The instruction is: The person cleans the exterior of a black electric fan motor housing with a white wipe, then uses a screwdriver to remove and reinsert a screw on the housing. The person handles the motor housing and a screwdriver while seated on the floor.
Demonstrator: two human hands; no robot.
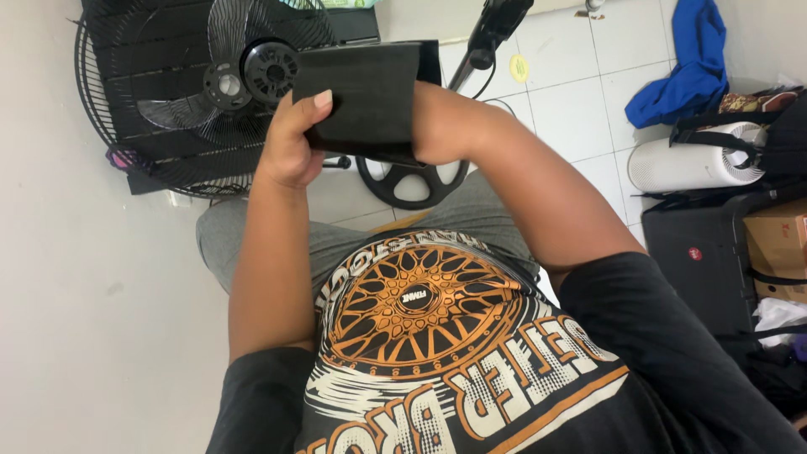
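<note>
The left hand [290, 143] is closed on the near left edge of a flat black pouch [366, 92], thumb pressed on its top face and the other fingers curled out of sight underneath. The right hand [433, 126] is pushed into the pouch from its right side; only the wrist and heel of the hand show, so how its fingers are set inside cannot be told. The pouch is held up in front of the chest, roughly level, between the two forearms, above the person's lap.

Beyond it on the floor lies a black fan guard [160, 126], its wire cage flat against the white wall on the left, with grey fan blades [231, 59] and the round black hub [269, 71] resting on it, just past the pouch's far left corner. A round black fan base [403, 185] sits on the white tiled floor [572, 101] directly below the pouch, and a black stand pole [496, 29] rises beyond it. Well off to the right are a blue cloth [685, 71], a white cylindrical appliance [693, 160] on its side, a black case [702, 261] and a cardboard box [777, 248].
</note>
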